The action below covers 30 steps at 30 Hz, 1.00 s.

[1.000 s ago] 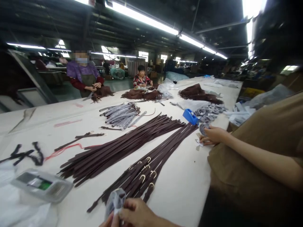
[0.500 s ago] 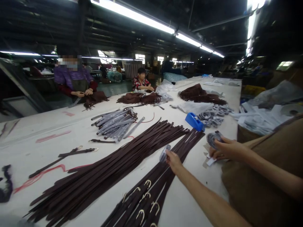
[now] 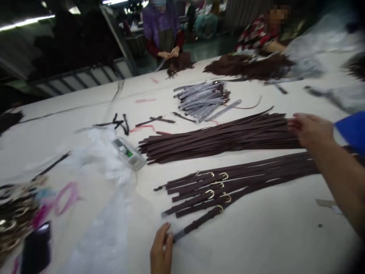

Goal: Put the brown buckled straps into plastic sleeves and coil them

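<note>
My left hand (image 3: pixel 162 247) is at the near edge of the table, thumb and finger closed at the end of a dark brown belt (image 3: pixel 199 221). Clear plastic covers that end, and a gold buckle sits farther along. Several similar brown belts (image 3: pixel 196 194) with gold buckles lie side by side just beyond. At the right, my right hand (image 3: pixel 312 129) hovers at or touches the end of a thick bundle of brown straps (image 3: pixel 216 139). Its fingers are bent together and blurred; what they hold, if anything, is hidden.
A blue tape dispenser (image 3: pixel 353 131) is beside my right wrist. Grey plastic-wrapped straps (image 3: pixel 203 99) lie farther back. At left are a clear box (image 3: pixel 128 152), white sheeting (image 3: pixel 105 213), pink-handled scissors (image 3: pixel 65 198) and a dark phone (image 3: pixel 37 247). Two people sit or stand across the table, near brown fringed pieces (image 3: pixel 248 66).
The view has swung left and down. My left hand has moved from the straps' far end to a belt's near end. My right hand has moved from the table's right edge to the strap bundle.
</note>
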Tool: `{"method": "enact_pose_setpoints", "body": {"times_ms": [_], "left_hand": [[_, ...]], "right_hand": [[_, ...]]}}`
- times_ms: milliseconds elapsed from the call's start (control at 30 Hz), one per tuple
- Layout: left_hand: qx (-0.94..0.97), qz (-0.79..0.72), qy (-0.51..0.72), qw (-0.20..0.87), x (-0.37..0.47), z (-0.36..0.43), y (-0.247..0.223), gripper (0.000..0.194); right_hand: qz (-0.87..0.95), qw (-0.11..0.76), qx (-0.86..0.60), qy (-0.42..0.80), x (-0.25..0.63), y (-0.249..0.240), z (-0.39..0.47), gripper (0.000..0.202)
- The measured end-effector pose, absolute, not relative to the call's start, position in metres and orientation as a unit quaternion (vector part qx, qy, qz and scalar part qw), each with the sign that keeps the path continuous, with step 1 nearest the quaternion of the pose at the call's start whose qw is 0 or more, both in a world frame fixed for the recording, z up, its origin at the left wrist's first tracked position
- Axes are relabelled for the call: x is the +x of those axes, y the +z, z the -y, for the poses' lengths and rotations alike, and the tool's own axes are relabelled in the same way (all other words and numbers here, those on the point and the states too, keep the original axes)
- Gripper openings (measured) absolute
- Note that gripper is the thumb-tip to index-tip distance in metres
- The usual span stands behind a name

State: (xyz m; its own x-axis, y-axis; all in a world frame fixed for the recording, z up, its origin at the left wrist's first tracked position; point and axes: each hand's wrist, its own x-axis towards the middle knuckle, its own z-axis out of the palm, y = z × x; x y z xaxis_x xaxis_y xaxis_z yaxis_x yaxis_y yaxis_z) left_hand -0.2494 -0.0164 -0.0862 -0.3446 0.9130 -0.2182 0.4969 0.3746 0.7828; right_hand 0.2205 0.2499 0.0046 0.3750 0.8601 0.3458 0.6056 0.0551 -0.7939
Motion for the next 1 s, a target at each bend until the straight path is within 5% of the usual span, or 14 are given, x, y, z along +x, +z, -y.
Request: {"method": "enact_pose_setpoints", "body": {"times_ms": [133,300,533,1000], "left_hand": [[0.466,-0.752,0.318,0.341,-0.268,0.047,-0.091,0.027],[0.468,-0.743,0.355,0.321,-0.291,0.068,-0.092,0.024],[0.472,-0.701,0.426,0.323,-0.307,0.067,-0.082,0.023],[0.581,-0.700,0.367,0.194,-0.385,-0.003,-0.094,0.034]], "right_hand": [[0.643,0.378,-0.614,0.258,0.063,-0.090,-0.174,0.043],[0.804,0.233,-0.497,0.229,-0.047,-0.130,-0.116,0.021],[0.855,0.142,-0.485,0.118,-0.047,-0.110,-0.119,0.023],[0.805,0.170,-0.568,-0.020,-0.051,-0.150,-0.094,0.043]]}}
